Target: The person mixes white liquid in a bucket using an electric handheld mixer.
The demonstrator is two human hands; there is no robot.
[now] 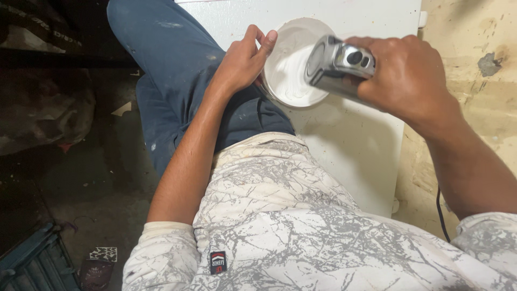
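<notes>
The left hand [242,62] curls around the near rim of a round white plastic tub of smooth white paste [293,62], thumb and fingers pinching its left edge so the tub sits steady on the white flat panel [350,140] that lies across the person's lap. Just right of that hand, and partly over the tub's open mouth, hangs a grey and silver handheld power tool [336,64]; the right hand [406,75] is wrapped tightly round its body, fingers closed on the casing. What the tool's working end is doing is hidden beneath the casing, so contact with the paste cannot be told. To do this well, I judge the left hand should press the tub firmly against the panel, while the right hand holds the tool level and centred over the opening, clear of the rim. A thin black cord [441,215] trails below the right forearm. Counted: one tub, one tool, one panel, one cord, two hands.
</notes>
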